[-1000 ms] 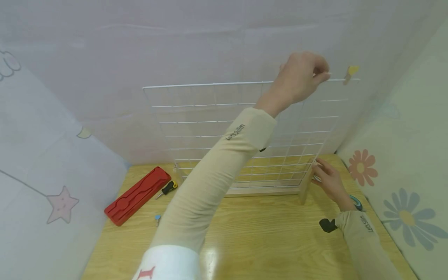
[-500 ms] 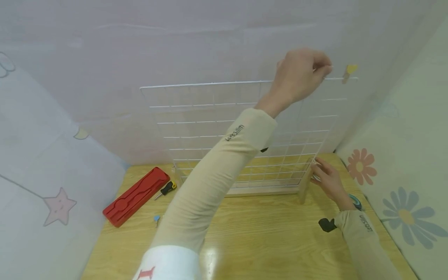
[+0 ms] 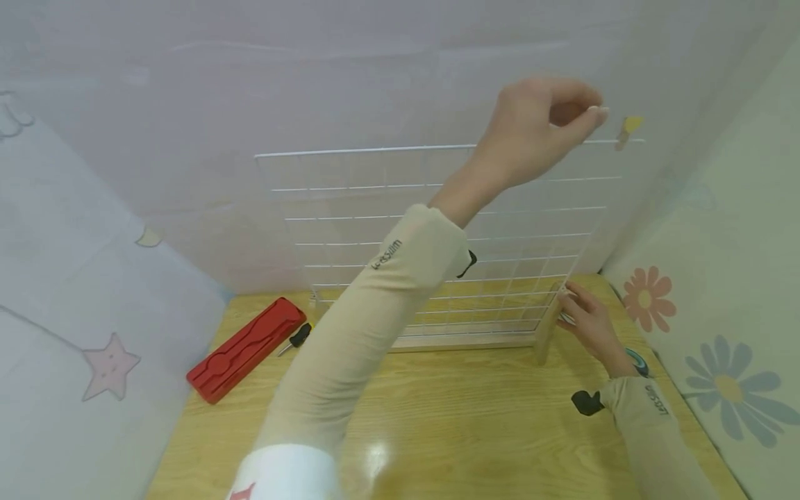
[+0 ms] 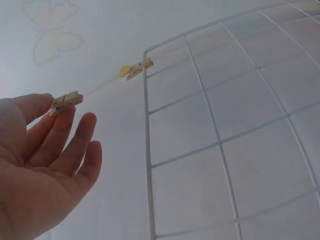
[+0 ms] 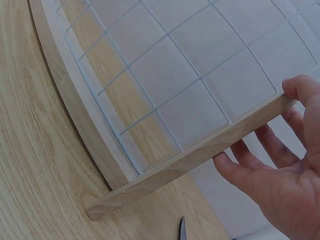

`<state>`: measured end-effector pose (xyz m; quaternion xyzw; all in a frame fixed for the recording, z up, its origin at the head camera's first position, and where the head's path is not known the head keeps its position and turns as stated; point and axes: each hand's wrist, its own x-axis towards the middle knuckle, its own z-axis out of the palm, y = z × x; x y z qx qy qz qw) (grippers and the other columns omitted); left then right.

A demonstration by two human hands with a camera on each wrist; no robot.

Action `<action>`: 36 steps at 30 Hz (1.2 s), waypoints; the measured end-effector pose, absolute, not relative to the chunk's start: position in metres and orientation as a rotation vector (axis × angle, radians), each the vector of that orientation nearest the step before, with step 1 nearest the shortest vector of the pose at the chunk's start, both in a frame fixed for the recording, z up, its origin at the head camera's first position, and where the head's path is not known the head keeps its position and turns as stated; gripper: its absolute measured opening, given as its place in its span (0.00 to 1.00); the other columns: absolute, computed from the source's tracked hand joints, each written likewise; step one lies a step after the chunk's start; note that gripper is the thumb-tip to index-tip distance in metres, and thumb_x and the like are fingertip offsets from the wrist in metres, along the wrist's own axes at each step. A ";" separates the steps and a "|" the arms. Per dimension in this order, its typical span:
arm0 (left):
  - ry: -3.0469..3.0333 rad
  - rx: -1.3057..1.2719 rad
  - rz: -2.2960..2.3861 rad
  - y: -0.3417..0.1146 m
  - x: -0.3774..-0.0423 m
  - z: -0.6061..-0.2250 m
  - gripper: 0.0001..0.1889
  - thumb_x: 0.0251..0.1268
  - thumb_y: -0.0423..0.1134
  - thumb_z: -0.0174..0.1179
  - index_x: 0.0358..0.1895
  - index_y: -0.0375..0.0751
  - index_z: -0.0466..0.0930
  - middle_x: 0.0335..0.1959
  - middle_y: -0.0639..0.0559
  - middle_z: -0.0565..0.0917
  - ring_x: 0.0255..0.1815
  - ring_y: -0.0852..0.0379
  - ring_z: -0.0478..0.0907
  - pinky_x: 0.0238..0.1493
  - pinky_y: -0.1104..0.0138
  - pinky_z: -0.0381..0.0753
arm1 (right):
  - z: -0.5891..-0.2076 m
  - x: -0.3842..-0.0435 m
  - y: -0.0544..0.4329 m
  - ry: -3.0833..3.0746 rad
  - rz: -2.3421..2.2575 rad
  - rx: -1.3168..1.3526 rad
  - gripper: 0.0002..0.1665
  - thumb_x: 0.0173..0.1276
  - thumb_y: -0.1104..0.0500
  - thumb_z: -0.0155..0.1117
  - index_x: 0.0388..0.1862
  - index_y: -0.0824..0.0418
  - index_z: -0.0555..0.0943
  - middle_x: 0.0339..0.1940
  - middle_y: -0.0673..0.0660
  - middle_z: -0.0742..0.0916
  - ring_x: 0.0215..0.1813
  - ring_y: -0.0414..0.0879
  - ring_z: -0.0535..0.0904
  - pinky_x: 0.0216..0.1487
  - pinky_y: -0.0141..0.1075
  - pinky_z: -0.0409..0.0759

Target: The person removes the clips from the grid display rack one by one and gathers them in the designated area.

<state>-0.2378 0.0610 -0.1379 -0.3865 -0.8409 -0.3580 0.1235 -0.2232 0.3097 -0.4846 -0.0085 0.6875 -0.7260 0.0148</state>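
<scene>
My left hand (image 3: 531,132) is raised above the top wire of a white wire grid (image 3: 369,149). Thumb and fingers pinch a small wooden clothespin (image 4: 67,101), plain to see in the left wrist view and largely hidden in the head view. Another clothespin (image 4: 137,70), bearing a yellow heart-like piece, is clipped at the grid's upper corner, just beyond that hand. My right hand (image 3: 590,323) holds the wooden side post (image 5: 200,150) of the grid's frame, thumb on one face and fingers on the other. A wooden bottom rail (image 5: 82,110) meets this post near the table.
A red moulded tray (image 3: 246,351) lies on the wooden table (image 3: 450,423) at the left, with a black-handled screwdriver (image 3: 300,337) beside it. A teal-ringed object (image 3: 637,362) lies behind my right wrist. Printed cloth walls (image 3: 400,69) enclose the table.
My left hand has risen slightly and its fingertips have shifted right, away from the top wire. The left forearm has swung left, covering the blue-topped clip on the table. My right hand stays put.
</scene>
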 end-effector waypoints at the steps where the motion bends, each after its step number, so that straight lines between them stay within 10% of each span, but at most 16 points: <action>1: -2.440 -1.134 -1.067 0.058 -0.237 -0.138 0.12 0.69 0.45 0.57 0.49 0.48 0.83 0.44 0.60 0.85 0.42 0.69 0.78 0.45 0.82 0.69 | -0.485 -0.223 0.310 2.133 -2.268 -0.021 0.42 0.74 0.54 0.55 0.77 0.64 0.46 0.49 0.45 0.77 0.48 0.35 0.78 0.47 0.31 0.80; 13: -2.445 -1.211 -1.323 -0.002 -0.235 -0.174 0.06 0.66 0.38 0.60 0.40 0.41 0.84 0.26 0.54 0.84 0.28 0.62 0.80 0.35 0.70 0.74 | -0.486 -0.225 0.308 2.159 -2.246 -0.040 0.43 0.74 0.53 0.55 0.77 0.66 0.46 0.49 0.42 0.77 0.49 0.33 0.78 0.48 0.32 0.80; 36: -2.703 -1.066 -1.479 -0.091 -0.225 -0.308 0.09 0.65 0.39 0.61 0.44 0.38 0.84 0.35 0.53 0.86 0.37 0.56 0.82 0.43 0.65 0.80 | -0.490 -0.227 0.313 2.182 -2.264 -0.061 0.40 0.74 0.54 0.55 0.77 0.62 0.50 0.49 0.43 0.77 0.49 0.33 0.78 0.46 0.31 0.81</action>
